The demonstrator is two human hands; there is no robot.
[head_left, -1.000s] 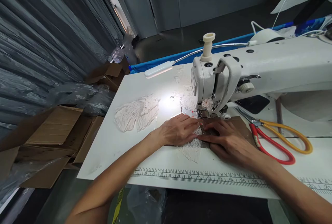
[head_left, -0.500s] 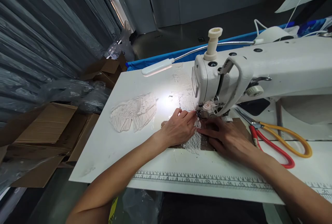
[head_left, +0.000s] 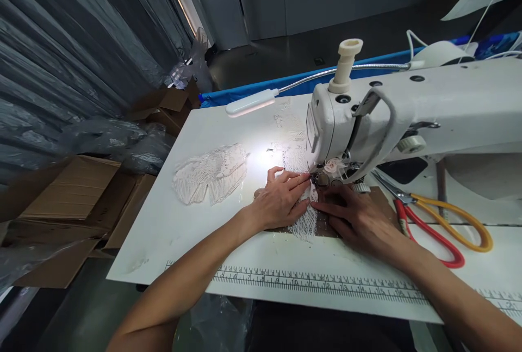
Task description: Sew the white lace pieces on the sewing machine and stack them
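Note:
A strip of white lace lies under the needle area of a white sewing machine. My left hand rests flat on the lace from the left, fingers spread and fingertips close to the presser foot. From the right, my right hand lies low beside the foot, its index finger reaching to the lace edge; its other fingers are partly hidden. A pale pink fabric rosette sits on the machine head just above the foot. More lace trails away behind the foot.
A gathered lace piece lies on the white table at left. Scissors with red and orange handles lie right of my right hand. A lamp lights the surface. A ruler tape runs along the front edge. Cardboard boxes stand left.
My left hand's fingers have spread and flattened, with the index finger lifted and bent. The right hand stays about where it was. The whole view has shifted slightly.

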